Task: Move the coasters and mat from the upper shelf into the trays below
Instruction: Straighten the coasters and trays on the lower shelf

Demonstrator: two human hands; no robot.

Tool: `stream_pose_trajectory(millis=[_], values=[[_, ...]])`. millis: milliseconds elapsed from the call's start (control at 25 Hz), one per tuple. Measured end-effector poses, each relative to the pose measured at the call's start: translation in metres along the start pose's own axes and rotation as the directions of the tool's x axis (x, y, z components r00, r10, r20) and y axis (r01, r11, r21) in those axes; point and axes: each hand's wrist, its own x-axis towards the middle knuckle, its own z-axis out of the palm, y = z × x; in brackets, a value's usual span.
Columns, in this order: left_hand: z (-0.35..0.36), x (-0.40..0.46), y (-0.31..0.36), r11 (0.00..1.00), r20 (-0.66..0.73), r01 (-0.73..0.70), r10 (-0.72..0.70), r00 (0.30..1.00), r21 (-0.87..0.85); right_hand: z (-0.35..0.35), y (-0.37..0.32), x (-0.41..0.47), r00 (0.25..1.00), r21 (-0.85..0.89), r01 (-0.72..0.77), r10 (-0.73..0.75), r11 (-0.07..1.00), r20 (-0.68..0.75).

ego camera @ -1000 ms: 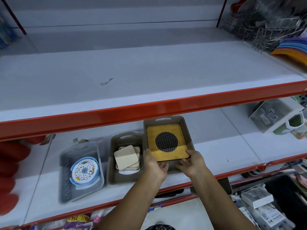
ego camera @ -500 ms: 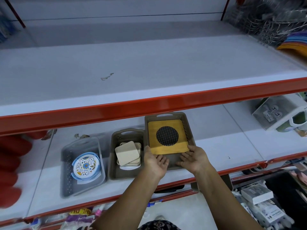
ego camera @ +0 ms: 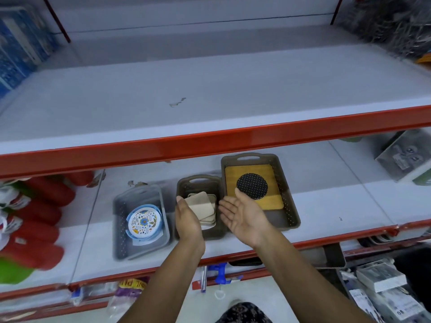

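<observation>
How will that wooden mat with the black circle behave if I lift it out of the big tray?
The mat looks like a flat, straight-edged board, so probably stiff, not floppy. It lies flat against the big tray floor inside the walls, so getting a finger under an edge may be fiddly. Being flat and square, it shouldn't roll.

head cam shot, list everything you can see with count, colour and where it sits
upper shelf: one, white with red edge, top
grey tray: one, lower shelf, left
round floral coasters: a stack, blue and white, in grey tray
small brown tray: one, middle
square coasters: a stack, beige, in small brown tray
large brown tray: one, right of it
mat: one, yellow with black round centre, in large brown tray
red items: several, blurred, far left
boxed goods: grey, far right
left hand: open, over small brown tray
right hand: open, palm up, over large brown tray
</observation>
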Motion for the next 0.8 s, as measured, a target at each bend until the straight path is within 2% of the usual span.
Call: stream_pose_trajectory(millis=[120,240,360,520,800], values=[[-0.007,0.009,0.0,0.998,0.102,0.061,-0.064,0.993,0.031,0.027,0.007,-0.003,0.999,-0.162,-0.035,0.034,0.986,-0.011],[-0.014,0.016,0.002,0.996,0.187,0.093,-0.094,0.978,0.014,0.036,0.015,0.0,0.996,-0.247,-0.082,0.072,0.966,-0.047],[-0.022,0.012,0.01,0.99,0.194,0.128,-0.138,0.971,0.066,0.033,0.021,0.007,0.993,-0.274,-0.114,0.1,0.955,-0.066],[-0.025,0.001,0.012,0.988,0.239,0.101,-0.128,0.963,0.12,0.031,0.021,0.013,0.993,-0.335,-0.117,0.099,0.935,-0.069],[-0.029,0.007,0.018,0.972,0.255,0.154,-0.196,0.947,0.175,0.028,0.025,0.037,0.988,-0.401,-0.107,0.051,0.91,-0.147]])
